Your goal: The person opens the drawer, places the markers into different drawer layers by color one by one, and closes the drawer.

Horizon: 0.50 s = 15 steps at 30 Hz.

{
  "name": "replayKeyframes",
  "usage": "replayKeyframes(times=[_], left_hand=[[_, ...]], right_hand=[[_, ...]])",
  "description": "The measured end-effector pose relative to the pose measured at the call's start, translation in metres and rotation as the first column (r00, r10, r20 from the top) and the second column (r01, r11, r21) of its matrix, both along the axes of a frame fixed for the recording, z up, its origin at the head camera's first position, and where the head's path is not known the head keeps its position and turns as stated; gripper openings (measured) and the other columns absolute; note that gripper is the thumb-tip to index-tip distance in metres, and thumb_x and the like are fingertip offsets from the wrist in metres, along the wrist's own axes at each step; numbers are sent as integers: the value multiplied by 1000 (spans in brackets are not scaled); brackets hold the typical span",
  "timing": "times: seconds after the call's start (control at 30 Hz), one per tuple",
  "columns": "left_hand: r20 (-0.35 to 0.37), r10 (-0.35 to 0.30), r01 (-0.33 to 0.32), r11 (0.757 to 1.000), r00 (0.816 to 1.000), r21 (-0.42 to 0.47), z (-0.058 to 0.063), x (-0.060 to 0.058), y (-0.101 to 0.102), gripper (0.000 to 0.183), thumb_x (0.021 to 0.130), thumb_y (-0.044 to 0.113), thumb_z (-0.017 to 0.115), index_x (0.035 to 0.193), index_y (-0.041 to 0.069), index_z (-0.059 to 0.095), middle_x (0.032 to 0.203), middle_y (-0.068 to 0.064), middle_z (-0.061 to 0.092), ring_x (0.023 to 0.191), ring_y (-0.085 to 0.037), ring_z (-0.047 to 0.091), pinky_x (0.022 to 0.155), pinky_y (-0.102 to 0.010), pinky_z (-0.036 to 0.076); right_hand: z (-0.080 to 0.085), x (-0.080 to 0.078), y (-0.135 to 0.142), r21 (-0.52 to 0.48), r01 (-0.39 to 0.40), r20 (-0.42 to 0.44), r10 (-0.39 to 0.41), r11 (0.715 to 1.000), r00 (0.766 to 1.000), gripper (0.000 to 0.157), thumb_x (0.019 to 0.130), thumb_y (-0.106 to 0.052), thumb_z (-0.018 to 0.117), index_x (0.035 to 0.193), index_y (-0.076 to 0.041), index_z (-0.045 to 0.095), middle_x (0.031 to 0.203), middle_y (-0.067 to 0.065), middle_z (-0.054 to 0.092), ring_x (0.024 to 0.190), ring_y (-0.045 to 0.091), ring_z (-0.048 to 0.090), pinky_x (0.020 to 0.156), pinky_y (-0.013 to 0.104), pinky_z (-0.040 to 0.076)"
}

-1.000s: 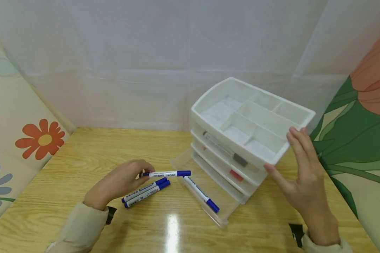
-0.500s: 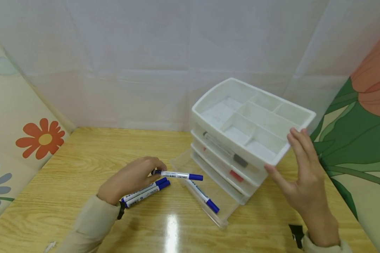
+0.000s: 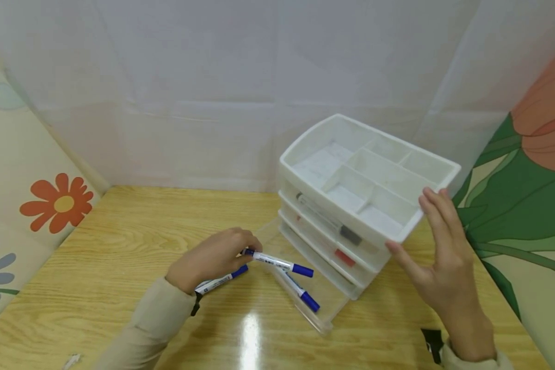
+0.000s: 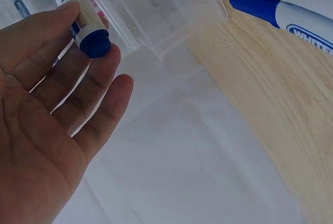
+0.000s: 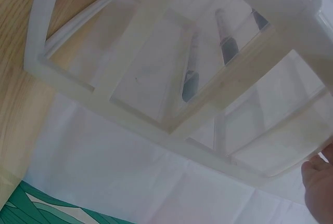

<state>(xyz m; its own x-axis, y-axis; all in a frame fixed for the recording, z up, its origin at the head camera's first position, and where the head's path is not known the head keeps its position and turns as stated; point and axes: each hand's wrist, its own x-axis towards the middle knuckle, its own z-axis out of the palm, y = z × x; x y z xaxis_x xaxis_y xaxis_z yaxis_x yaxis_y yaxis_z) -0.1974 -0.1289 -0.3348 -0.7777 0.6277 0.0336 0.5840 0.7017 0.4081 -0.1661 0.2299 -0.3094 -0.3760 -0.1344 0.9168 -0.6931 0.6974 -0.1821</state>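
My left hand (image 3: 215, 259) pinches the end of a blue-capped whiteboard marker (image 3: 277, 263) between thumb and fingers; the left wrist view shows the blue end of this marker (image 4: 92, 29) poking out past the fingertips. It hangs over the pulled-out clear bottom drawer (image 3: 322, 325) of a white plastic drawer organizer (image 3: 374, 226). Another blue-capped marker (image 3: 305, 297) lies in that drawer. My right hand (image 3: 448, 267) rests on the organizer's near right corner, thumb at the front and fingers along the side rim. Its fingertips (image 5: 315, 169) barely show in the right wrist view.
Two more blue-capped markers lie side by side on the wooden table, partly hidden behind my left hand; one marker (image 3: 219, 282) shows there. Through the upper drawer fronts I see a black-capped marker (image 3: 350, 235) and something red (image 3: 344, 258). A white cloth (image 3: 189, 103) hangs behind.
My left hand has moved right with its marker, from beside the table markers to over the drawer, and the marker's cap end now tilts downward. The right hand stays in place.
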Motion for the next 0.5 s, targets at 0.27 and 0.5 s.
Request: replayKeyframes(times=[0.27,0.5], left_hand=[[-40,-32,32,999,999,5,-4,-4,9,19,91,6,70,109,10,74,110,-1,72,105,-19,66,92,-36,56],[-62,-77,77,997,995,6,-8,-10,20,20,91,7,70,110,10,74,110,-1,73,105,-19,65,94,-35,55]], right_hand=[[1,-1,-1,-1,0,-8,0,1000,1000,79,92,-55,62,131,14,54,136,32,53,140,43,41,123,36,29],[0,-1,-2,-8,2,-10,-2,1000,1000,79,92,-55,63,130,14,54,136,32,54,140,43,42,123,36,29]])
